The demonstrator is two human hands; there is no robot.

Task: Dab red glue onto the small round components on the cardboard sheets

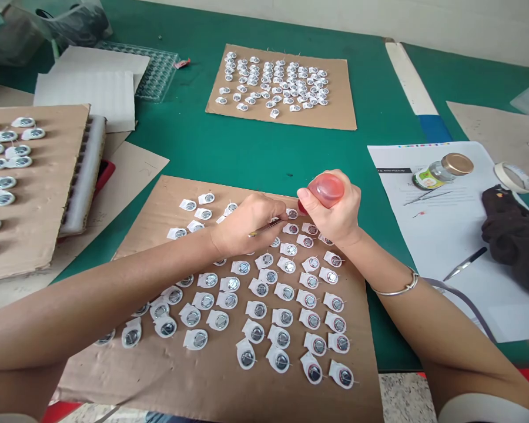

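Observation:
My left hand (249,223) is closed around a thin metal tool (264,228), held low over the cardboard sheet (114,382); whether it is tweezers I cannot tell. My right hand (341,217) wraps round a soft, translucent red squeeze bottle (328,191), tilted with its lower end beside my left fingertips. On the sheet lie several small white tabbed pieces with round metallic centres, such as this round piece (284,292). Some pieces on the right show a red ring around the centre. One piece (292,214) sits between my hands, where the bottle's tip is hidden.
A second cardboard sheet (282,120) with similar pieces lies at the back, a third (35,235) at left on foam. On the right, white paper (397,194) bears a glass jar (441,171), a dark-handled tool (465,264), dark cloth (518,241) and a tape roll (514,177).

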